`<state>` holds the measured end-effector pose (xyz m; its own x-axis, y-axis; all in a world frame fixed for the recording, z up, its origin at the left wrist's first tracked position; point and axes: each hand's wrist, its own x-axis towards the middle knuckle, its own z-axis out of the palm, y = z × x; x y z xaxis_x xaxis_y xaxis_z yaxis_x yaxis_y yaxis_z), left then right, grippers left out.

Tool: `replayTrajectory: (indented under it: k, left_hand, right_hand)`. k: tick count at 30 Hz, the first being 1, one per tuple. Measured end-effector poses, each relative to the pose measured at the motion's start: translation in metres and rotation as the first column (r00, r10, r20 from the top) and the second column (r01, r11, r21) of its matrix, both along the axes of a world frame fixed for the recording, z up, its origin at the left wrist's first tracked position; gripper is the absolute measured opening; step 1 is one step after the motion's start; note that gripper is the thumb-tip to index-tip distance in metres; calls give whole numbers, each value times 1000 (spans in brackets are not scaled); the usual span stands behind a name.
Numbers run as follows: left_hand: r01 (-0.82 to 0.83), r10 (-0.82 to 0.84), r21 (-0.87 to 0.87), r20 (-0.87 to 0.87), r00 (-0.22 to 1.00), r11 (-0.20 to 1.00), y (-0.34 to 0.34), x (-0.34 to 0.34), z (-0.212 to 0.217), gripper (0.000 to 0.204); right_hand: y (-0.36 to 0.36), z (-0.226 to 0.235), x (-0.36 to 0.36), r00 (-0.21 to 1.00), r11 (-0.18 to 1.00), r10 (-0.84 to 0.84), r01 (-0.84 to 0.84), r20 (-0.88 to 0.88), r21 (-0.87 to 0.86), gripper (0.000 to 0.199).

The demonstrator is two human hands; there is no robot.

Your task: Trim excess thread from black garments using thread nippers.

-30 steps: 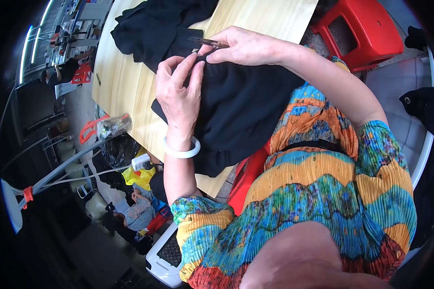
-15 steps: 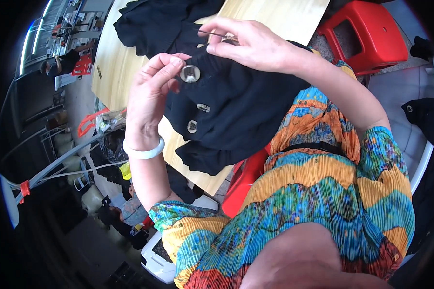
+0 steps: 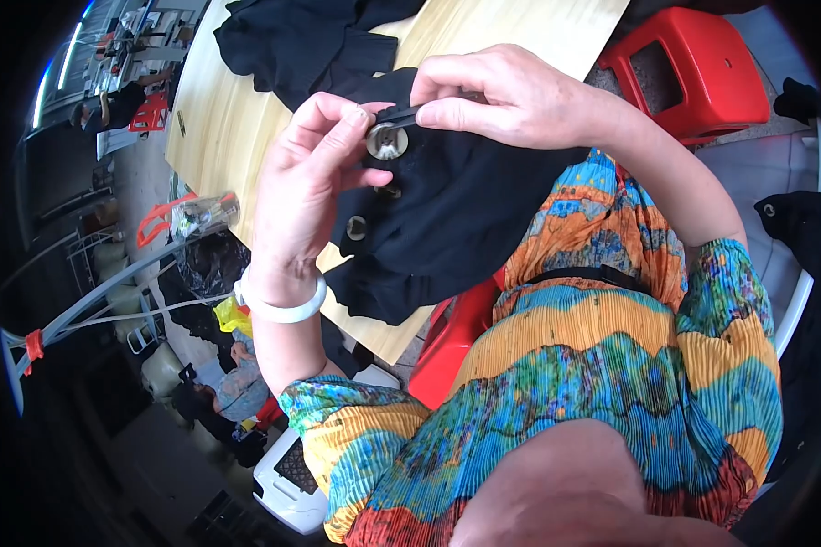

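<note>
A black garment with large pale-and-dark round buttons hangs over the table's edge toward my lap. My left hand, a white bangle on its wrist, pinches the garment's edge between thumb and forefinger. Just beside those fingertips is a big shiny button. My right hand is closed in a pinch on a dark fold of the same edge, right of the button. Whether a thin tool is also in that pinch cannot be made out. Lower on the cloth shows another button.
More black cloth lies on the pale wooden table. Red plastic stools stand at the right and under the table. A grey-lined container with dark cloth is at my right. Other people sit at the left.
My right hand has come down onto the garment's edge by the button; the thin dark stick it held is no longer distinct. My left hand has shifted right with the cloth.
</note>
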<state>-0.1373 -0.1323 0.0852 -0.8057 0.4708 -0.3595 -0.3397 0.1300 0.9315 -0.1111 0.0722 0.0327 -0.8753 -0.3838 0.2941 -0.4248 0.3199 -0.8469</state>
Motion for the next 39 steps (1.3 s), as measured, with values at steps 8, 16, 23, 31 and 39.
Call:
replayTrajectory:
  k: [8, 16, 23, 31, 39]
  left_hand:
    - [74, -78, -73, -41, 996, 995, 2, 9, 7, 11]
    - [154, -154, 6, 70, 986, 988, 3, -3, 1, 11]
    - [167, -170, 41, 104, 980, 985, 2, -15, -4, 10]
    - [58, -129, 291, 230, 964, 955, -3, -42, -24, 11]
    - [96, -103, 53, 148, 984, 994, -19, -51, -51, 29]
  right_hand:
    - [2, 12, -9, 985, 981, 170, -173, 40, 83, 26]
    - [2, 4, -19, 833, 932, 360, -305, 420, -196, 34]
    - [2, -2, -23, 810, 930, 358, -269, 464, -249, 32]
    - [-2, -28, -28, 946, 939, 121, -11, 301, -344, 44]
    - [4, -16, -32, 892, 904, 132, 71, 433, -422, 43]
